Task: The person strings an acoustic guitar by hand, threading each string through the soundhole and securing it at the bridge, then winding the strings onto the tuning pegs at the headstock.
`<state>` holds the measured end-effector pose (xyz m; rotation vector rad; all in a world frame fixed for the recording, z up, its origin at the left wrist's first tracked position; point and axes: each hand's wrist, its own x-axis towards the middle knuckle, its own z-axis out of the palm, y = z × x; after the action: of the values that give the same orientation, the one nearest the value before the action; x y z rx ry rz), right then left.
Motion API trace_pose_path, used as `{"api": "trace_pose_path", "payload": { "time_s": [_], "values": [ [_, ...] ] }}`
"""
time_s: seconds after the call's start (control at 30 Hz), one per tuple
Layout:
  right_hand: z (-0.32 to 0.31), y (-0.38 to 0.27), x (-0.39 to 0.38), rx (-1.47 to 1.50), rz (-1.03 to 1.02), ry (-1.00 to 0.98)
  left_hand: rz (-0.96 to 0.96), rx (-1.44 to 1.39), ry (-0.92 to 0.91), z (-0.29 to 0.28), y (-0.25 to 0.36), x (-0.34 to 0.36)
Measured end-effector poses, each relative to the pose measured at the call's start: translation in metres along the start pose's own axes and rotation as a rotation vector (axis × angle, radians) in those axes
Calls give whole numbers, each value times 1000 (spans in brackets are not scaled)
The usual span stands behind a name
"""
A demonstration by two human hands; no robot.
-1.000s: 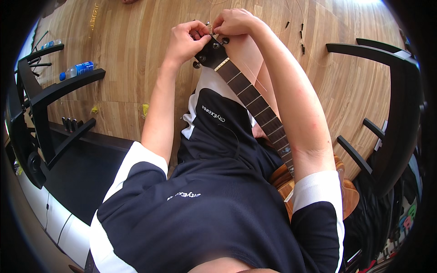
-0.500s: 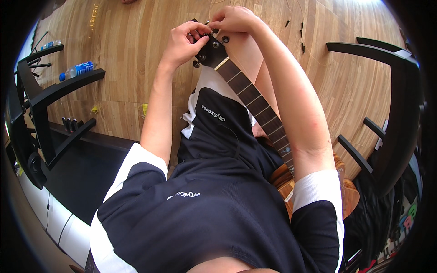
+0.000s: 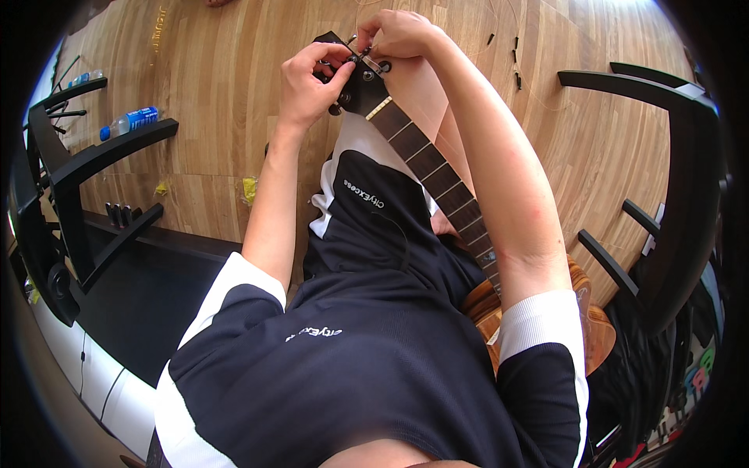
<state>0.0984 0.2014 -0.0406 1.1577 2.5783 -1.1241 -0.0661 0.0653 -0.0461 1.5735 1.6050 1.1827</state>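
A ukulele [image 3: 427,162] with a wooden body [image 3: 599,337] lies slantwise across my lap, its dark fretboard showing no strings. Its black headstock [image 3: 360,92] points away from me, above my bare leg. My left hand [image 3: 307,84] is closed round the headstock's left edge, the thumb on its face near a metal post. At the far right edge, my right hand [image 3: 399,34] pinches a small dark tuning peg [image 3: 367,51] between thumb and fingertips. The fingers partly hide the pegs there. My right arm covers where neck and body meet.
Thin pale string and small black pieces [image 3: 518,80] lie on the wooden floor at the far right. A plastic bottle [image 3: 129,123] and black chair frame [image 3: 117,148] are on the left, a yellow scrap [image 3: 249,189] nearer. Another black chair [image 3: 679,171] stands right.
The headstock and my left hand have shifted slightly left. My right hand's fingers have curled downward at the tuning peg.
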Motion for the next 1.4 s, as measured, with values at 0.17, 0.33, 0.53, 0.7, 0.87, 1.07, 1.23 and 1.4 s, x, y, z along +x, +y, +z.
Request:
{"api": "trace_pose_path", "payload": {
  "time_s": [0.17, 0.33, 0.53, 0.7, 0.87, 1.07, 1.23, 1.4],
  "values": [
    [-4, -4, 3, 15, 124, -49, -37, 8, 8, 2, 1, 0],
    [-2, -15, 5, -159, 171, -90, -50, -4, 7, 3, -4, -1],
    [1, -2, 0, -66, 0, -25, -73, -39, 14, 5, -4, 1],
    [-5, -6, 0, -48, 35, -71, -94, -17, 21, 4, 2, 3],
    [-2, -1, 1, -46, 24, -30, -104, -10, 11, 3, 5, 2],
    [-1, -7, 0, -100, 99, -23, -148, -111, -12, 2, -1, 3],
    [-1, -10, 1, -118, 140, -2, -163, -126, -30, 2, -2, 4],
    [-2, -13, 4, -182, 119, -54, -181, -94, -88, -1, -6, 3]
  ]
}}
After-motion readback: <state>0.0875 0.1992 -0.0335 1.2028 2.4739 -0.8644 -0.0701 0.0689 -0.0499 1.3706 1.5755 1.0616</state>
